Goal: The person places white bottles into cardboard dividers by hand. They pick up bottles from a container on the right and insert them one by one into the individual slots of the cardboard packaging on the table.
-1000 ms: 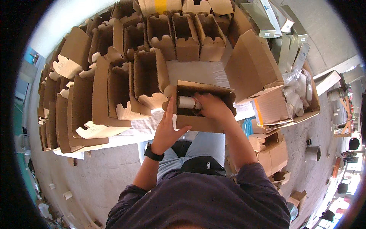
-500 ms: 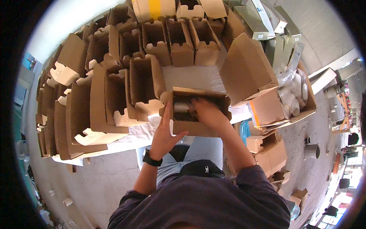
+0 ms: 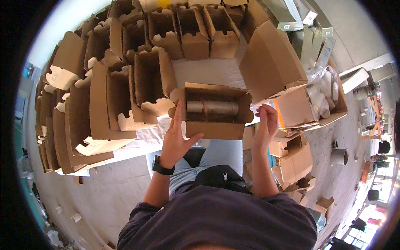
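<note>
An open cardboard box (image 3: 214, 131) lies in front of me, its long side facing me. Inside, along its far wall, rests a grey-brown cylinder (image 3: 223, 108) with a thin reddish band near its left part. My left hand (image 3: 175, 139) lies against the box's left end, fingers stretched up along the end flap and thumb apart on the near wall. Just off the box's right end is my right hand (image 3: 267, 125), raised, with loosely bent fingers and nothing visible in them.
Several upright open cardboard boxes (image 3: 154, 79) stand in rows at left and back on a white-covered surface (image 3: 208, 71). A large carton (image 3: 271, 62) leans open at right, beside a carton of plastic-wrapped pieces (image 3: 318, 100). Long metallic boxes (image 3: 312, 48) pile behind. More cartons (image 3: 293, 168) lie lower right.
My right hand has come out of the box and moved to its right, uncovering the cylinder. My left hand keeps its place on the box. The whole view has shifted slightly.
</note>
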`<state>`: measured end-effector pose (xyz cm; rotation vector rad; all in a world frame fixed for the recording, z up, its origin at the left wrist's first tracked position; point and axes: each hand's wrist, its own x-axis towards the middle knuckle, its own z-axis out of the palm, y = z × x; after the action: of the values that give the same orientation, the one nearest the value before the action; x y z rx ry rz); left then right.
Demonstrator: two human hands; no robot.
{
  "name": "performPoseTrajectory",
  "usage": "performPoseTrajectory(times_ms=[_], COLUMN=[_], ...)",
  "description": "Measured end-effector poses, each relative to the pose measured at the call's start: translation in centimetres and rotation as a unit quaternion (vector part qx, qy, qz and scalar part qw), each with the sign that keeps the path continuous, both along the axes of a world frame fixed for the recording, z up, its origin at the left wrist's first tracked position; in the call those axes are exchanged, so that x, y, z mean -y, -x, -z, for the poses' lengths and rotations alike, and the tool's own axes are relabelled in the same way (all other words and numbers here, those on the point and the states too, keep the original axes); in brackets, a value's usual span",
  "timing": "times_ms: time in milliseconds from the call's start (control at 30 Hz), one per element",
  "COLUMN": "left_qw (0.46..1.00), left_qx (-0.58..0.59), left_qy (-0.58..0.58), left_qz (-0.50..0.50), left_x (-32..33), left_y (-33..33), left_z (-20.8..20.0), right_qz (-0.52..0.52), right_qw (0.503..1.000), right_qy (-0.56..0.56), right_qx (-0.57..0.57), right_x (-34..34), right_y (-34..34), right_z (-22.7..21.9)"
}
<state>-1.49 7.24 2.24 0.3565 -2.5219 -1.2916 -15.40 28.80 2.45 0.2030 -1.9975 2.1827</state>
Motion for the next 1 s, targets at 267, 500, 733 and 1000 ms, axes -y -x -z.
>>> performPoseTrajectory(times_ms=[267,500,733,1000], left_qw=[1.0,1.0,1.0,1.0], left_qx=[-0.015,-0.009,0.007,-0.003], left_qy=[0.013,0.003,-0.014,0.019], left_qz=[0.003,0.002,0.003,0.0], left_x=[0.1,0.0,0.2,0.1], left_y=[-0.1,0.0,-0.2,-0.2], left_z=[0.1,-0.5,0.2,0.2], right_qz=[-0.152,-0.159,-0.123,-0.142], right_qw=[0.978,0.981,0.99,0.966], right_qy=[0.084,0.046,-0.066,-0.208], right_qx=[0.115,0.099,0.034,-0.066], right_x=[0.7,0.7,1.3,1.4], right_y=[1.1,1.0,1.1,1.6], right_z=[2.8,2.7,2.8,2.0])
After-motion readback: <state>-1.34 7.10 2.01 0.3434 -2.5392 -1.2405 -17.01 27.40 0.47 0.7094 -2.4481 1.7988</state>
